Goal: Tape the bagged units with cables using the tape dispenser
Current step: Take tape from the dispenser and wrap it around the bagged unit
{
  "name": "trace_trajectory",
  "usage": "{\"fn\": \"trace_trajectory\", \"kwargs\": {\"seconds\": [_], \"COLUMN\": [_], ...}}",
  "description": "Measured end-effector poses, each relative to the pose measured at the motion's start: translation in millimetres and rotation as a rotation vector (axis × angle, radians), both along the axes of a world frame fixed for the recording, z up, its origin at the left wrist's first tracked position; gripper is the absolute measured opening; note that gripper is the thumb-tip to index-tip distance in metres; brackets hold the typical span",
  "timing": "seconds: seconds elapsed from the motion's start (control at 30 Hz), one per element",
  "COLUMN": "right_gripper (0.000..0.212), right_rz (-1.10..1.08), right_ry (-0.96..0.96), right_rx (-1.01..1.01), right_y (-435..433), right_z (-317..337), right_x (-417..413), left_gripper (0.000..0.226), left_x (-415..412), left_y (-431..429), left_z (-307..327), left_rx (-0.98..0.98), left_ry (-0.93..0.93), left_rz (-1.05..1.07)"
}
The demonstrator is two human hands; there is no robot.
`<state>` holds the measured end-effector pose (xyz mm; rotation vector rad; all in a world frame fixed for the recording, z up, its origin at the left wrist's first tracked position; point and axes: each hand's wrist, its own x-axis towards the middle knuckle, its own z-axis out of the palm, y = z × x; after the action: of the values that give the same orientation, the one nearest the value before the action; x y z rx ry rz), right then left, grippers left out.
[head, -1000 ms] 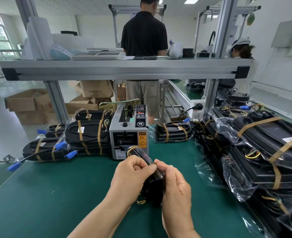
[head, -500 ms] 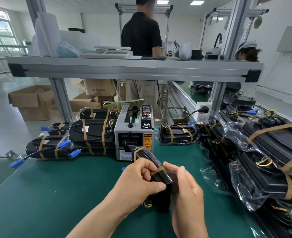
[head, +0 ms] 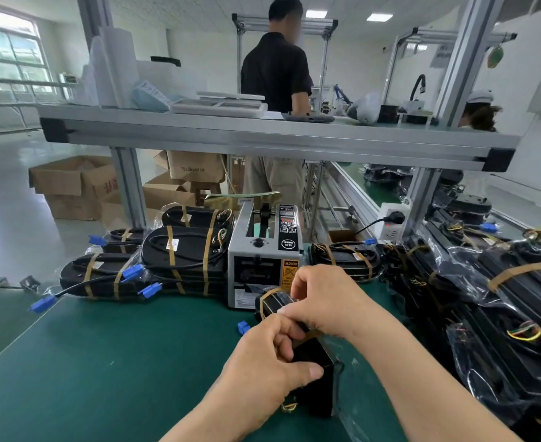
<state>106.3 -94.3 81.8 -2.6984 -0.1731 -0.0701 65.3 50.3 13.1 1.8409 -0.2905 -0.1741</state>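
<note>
A black bagged unit (head: 313,378) stands on edge on the green table, its far end right in front of the grey tape dispenser (head: 264,260). My left hand (head: 263,368) grips its near part, thumb on the side. My right hand (head: 323,298) reaches over the top and curls round its far end, where a brown tape strip (head: 267,298) wraps the unit. A blue connector (head: 243,327) pokes out beside it on the table.
Taped units with blue plugs are stacked left of the dispenser (head: 154,269). More bagged units pile along the right side (head: 501,314). An aluminium shelf (head: 263,138) spans overhead. A person in a black shirt (head: 275,74) stands behind the bench.
My right hand has moved from the unit's near side up over its top to the far end by the dispenser. My left hand has shifted its grip nearer on the unit.
</note>
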Motion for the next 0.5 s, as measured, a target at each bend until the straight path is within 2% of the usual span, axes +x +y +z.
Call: {"fn": "trace_trajectory", "kwargs": {"seconds": [0.37,0.5], "right_gripper": [0.012,0.01], "right_rz": [0.018,-0.043], "right_ry": [-0.108,-0.094], "right_rx": [-0.316,-0.287], "right_y": [8.6,10.3], "right_z": [0.9,-8.9], "right_x": [2.3,4.4], "left_gripper": [0.047,0.045], "left_x": [3.3,2.6], "left_y": [-5.1,-5.2], "left_z": [-4.5,-3.8], "left_rx": [-0.005,-0.008], "left_ry": [-0.017,-0.032], "left_rz": [-0.007,-0.005]}}
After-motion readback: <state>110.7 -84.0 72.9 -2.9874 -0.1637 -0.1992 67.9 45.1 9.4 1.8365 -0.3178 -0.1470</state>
